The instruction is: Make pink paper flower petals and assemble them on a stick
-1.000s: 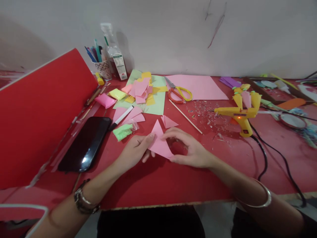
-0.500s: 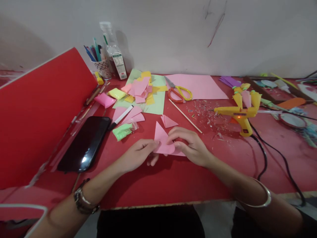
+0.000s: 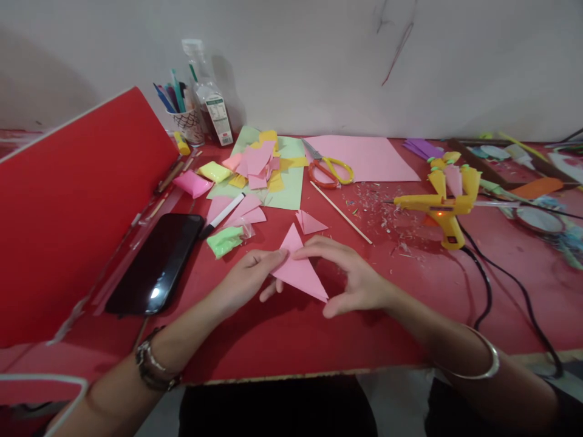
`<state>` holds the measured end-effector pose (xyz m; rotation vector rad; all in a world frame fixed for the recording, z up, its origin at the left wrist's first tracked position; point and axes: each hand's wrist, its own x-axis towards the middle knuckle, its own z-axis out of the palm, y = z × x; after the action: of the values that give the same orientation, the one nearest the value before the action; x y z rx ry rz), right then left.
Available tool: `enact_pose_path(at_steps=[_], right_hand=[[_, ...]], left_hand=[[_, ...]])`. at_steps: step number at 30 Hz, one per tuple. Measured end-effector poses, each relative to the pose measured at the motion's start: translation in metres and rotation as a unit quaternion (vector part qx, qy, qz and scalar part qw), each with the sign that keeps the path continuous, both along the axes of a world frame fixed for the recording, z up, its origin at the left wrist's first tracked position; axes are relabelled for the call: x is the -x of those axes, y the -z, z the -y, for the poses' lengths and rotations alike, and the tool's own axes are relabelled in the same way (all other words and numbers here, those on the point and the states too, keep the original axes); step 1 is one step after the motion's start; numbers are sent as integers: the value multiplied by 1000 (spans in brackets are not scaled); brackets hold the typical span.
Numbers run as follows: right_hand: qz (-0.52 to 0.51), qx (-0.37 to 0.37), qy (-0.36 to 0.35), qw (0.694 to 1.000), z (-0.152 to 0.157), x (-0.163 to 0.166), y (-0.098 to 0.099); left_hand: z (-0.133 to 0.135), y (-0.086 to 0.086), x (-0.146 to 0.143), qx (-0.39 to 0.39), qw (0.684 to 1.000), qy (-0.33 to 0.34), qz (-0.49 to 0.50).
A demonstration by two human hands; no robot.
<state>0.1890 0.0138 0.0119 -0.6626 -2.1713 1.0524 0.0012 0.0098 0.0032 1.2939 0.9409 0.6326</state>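
A folded pink paper triangle [image 3: 301,270] is held just above the red tabletop, its point facing away from me. My left hand [image 3: 248,279] pinches its left edge, thumb on top and fingers beneath. From the other side my right hand [image 3: 353,276] steadies it, the index fingertip pressing on the upper right part and the thumb at the lower right corner, with a wide gap between them. Just beyond lies a smaller stack of folded pink triangles [image 3: 312,223]. A thin wooden stick [image 3: 341,212] rests to the right of that.
On the left are a black phone [image 3: 157,264], a marker [image 3: 223,215] and a green clay packet [image 3: 225,241]. Scissors [image 3: 330,170] lie by a pink sheet [image 3: 364,159]. A yellow glue gun [image 3: 439,209] with its light lit stands at right, its cord trailing forward. A bottle [image 3: 214,109] stands behind.
The paper has gone from a partly folded shape to a flat folded triangle, turned slightly. My right hand has spread, its thumb moving down to the lower right corner.
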Motion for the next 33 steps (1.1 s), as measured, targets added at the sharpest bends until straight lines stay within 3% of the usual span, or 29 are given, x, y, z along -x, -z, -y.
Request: enact_pose_path(at_steps=[5, 10, 23, 27, 33], right_hand=[[34, 0, 18, 999, 4, 2, -4], [27, 30, -1, 999, 2, 3, -3], [1, 59, 115, 992, 0, 7, 3], [-4, 110, 139, 984, 1, 8, 5], [-39, 133, 139, 981, 1, 10, 8]], left_hand=[[1, -1, -1, -16, 999, -25, -35], [3, -1, -2, -35, 998, -9, -46], [8, -3, -4, -110, 983, 122, -83], [8, -4, -4, -123, 982, 122, -74], [7, 0, -6, -151, 973, 103, -138]])
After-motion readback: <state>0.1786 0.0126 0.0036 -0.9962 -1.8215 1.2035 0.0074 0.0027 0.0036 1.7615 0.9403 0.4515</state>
